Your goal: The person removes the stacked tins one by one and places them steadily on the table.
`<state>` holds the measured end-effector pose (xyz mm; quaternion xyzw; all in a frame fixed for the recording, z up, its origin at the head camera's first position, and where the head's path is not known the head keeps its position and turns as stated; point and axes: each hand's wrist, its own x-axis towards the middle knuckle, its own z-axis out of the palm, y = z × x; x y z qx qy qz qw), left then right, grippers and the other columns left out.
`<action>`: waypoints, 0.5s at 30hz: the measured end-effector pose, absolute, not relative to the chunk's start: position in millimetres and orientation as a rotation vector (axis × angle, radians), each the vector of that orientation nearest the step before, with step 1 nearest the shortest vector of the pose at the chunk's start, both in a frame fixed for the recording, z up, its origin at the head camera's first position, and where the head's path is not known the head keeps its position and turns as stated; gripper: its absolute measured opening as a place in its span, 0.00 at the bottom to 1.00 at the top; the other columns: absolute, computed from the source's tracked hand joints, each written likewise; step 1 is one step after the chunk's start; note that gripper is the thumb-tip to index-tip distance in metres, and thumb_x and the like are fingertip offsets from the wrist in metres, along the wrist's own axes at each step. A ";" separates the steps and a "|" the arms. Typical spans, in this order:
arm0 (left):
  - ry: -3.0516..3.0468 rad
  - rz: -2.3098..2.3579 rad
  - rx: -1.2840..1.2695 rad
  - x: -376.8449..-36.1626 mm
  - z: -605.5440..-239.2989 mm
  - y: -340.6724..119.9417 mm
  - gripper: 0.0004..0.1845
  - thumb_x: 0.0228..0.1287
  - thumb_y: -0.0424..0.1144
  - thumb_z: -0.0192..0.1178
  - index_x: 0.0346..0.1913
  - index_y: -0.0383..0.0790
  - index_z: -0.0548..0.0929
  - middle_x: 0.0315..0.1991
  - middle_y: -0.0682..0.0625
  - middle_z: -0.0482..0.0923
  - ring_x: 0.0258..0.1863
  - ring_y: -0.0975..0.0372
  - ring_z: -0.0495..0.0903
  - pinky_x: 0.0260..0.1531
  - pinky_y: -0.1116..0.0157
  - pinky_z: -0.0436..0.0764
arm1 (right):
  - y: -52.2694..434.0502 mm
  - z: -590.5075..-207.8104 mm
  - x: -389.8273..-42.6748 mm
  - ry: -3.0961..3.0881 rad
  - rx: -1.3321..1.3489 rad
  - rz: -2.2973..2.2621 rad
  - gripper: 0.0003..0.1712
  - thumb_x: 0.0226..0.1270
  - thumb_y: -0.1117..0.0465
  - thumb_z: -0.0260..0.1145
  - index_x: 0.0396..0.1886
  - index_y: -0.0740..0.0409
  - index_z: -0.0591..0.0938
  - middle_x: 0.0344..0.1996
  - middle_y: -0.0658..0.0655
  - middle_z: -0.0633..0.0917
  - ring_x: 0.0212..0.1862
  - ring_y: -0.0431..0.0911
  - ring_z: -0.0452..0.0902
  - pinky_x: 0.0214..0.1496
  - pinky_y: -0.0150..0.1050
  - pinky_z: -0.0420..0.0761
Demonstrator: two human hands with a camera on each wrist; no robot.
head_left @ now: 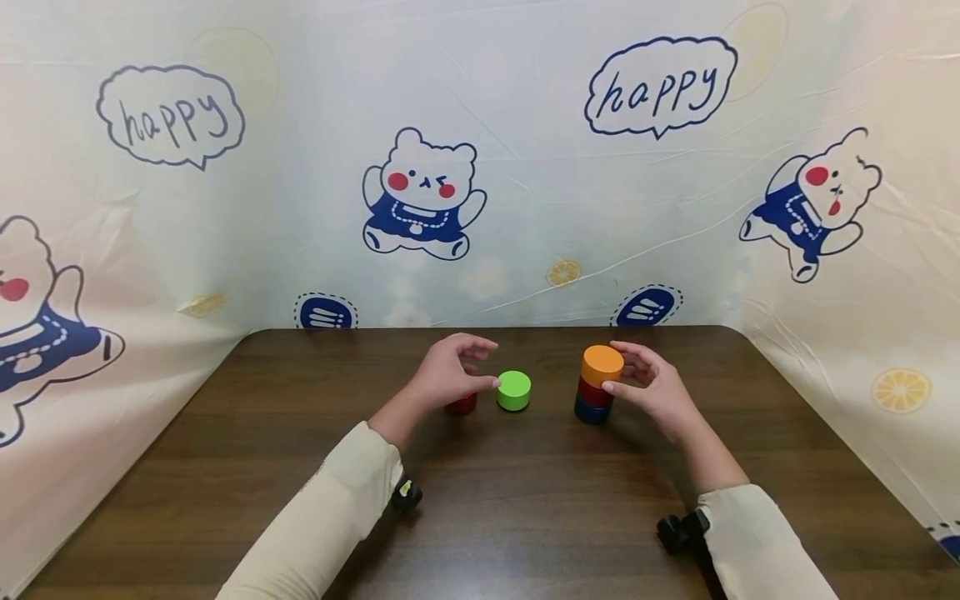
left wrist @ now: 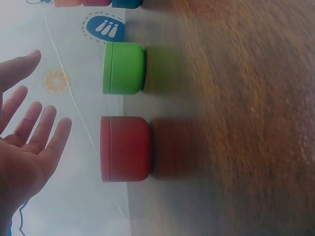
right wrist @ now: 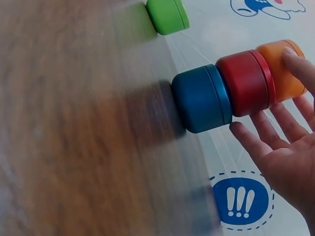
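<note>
My left hand [head_left: 448, 372] hovers over a small red lidded jar [head_left: 462, 406], its fingers and thumb apart with nothing between them. The hand partly hides that jar in the head view, but the left wrist view shows it whole, standing on the table. Just right of it is a green jar [head_left: 513, 392]. Farther right stands a stack: a blue jar [right wrist: 199, 101] at the bottom, a second red jar [right wrist: 246, 83] in the middle and an orange jar [head_left: 603, 365] on top. My right hand [head_left: 654, 390] holds the orange jar between thumb and fingers, from the right side.
The dark wood-grain table [head_left: 510, 500] carries all the jars near its far edge. Behind it hangs a pale printed curtain [head_left: 525, 167] with cartoon bears, closing in the back and both sides. A small black camera [head_left: 678, 532] sits at the right wrist.
</note>
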<state>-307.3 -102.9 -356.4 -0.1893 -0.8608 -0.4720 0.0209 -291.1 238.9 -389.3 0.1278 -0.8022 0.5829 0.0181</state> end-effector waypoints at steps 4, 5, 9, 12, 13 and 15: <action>-2.668 -1.461 -0.587 -307.3 -355.1 -98.9 0.25 0.51 0.35 0.76 0.54 0.45 0.83 0.51 0.48 0.78 0.50 0.55 0.81 0.50 0.57 0.81 | 240.8 -390.0 -290.1 -2.503 0.417 1.821 0.40 0.63 0.57 0.71 0.72 0.51 0.65 0.65 0.60 0.73 0.61 0.54 0.69 0.64 0.53 0.71; -2.668 -1.462 -0.589 -307.5 -354.9 -98.0 0.25 0.50 0.35 0.76 0.54 0.45 0.83 0.51 0.47 0.78 0.49 0.55 0.81 0.50 0.57 0.81 | 241.4 -390.2 -289.9 -2.504 0.423 1.825 0.40 0.63 0.57 0.71 0.72 0.52 0.65 0.65 0.60 0.73 0.62 0.54 0.69 0.64 0.54 0.71; -2.655 -1.484 -0.617 -308.2 -354.4 -93.2 0.24 0.51 0.36 0.76 0.54 0.45 0.83 0.51 0.46 0.78 0.49 0.57 0.80 0.50 0.58 0.81 | 243.5 -390.9 -290.0 -2.501 0.438 1.840 0.40 0.63 0.58 0.71 0.72 0.53 0.65 0.66 0.61 0.72 0.63 0.56 0.68 0.64 0.56 0.69; -2.641 -1.499 -0.647 -307.4 -353.6 -89.1 0.25 0.50 0.36 0.76 0.54 0.44 0.83 0.52 0.46 0.78 0.50 0.56 0.80 0.50 0.57 0.81 | 244.9 -392.4 -291.2 -2.508 0.441 1.849 0.41 0.62 0.59 0.72 0.72 0.54 0.65 0.66 0.62 0.71 0.63 0.58 0.68 0.65 0.59 0.68; -2.642 -1.501 -0.650 -307.1 -353.3 -87.7 0.24 0.51 0.36 0.76 0.54 0.44 0.83 0.52 0.45 0.78 0.50 0.56 0.80 0.50 0.58 0.81 | 245.3 -393.0 -291.7 -2.512 0.442 1.852 0.41 0.61 0.59 0.72 0.72 0.55 0.64 0.66 0.63 0.71 0.64 0.59 0.68 0.65 0.59 0.68; -2.647 -1.502 -0.654 -306.4 -353.2 -85.2 0.25 0.51 0.37 0.76 0.54 0.44 0.83 0.52 0.44 0.78 0.49 0.56 0.80 0.50 0.59 0.81 | 245.8 -394.5 -293.0 -2.523 0.440 1.860 0.42 0.60 0.59 0.73 0.72 0.56 0.64 0.67 0.63 0.70 0.64 0.60 0.67 0.65 0.60 0.67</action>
